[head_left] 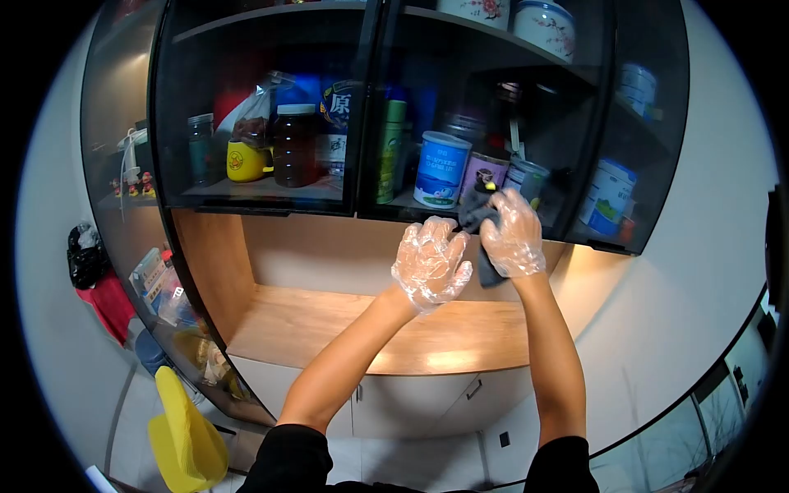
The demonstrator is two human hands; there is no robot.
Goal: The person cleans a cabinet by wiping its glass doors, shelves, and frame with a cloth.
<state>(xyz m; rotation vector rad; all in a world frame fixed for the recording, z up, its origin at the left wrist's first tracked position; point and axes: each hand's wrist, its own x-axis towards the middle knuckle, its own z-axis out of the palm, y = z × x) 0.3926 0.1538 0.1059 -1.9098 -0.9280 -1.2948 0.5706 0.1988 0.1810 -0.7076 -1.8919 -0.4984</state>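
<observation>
Both hands wear clear plastic gloves. My right hand (514,236) grips a dark grey cloth (478,215) against the lower part of a dark glass cabinet door (526,107); part of the cloth hangs below the door's edge. Just left of it, my left hand (431,261) has its fingers spread near the door's bottom edge and holds nothing. Behind the glass, close to the hands, stand a blue and white can (442,168) and a purple can (483,168).
A wooden niche shelf (452,333) lies below the glass doors, with white lower cabinets (403,403) under it. Another glass door (255,131) covers jars and a yellow mug (245,161) at left. A yellow chair (185,440) stands at lower left.
</observation>
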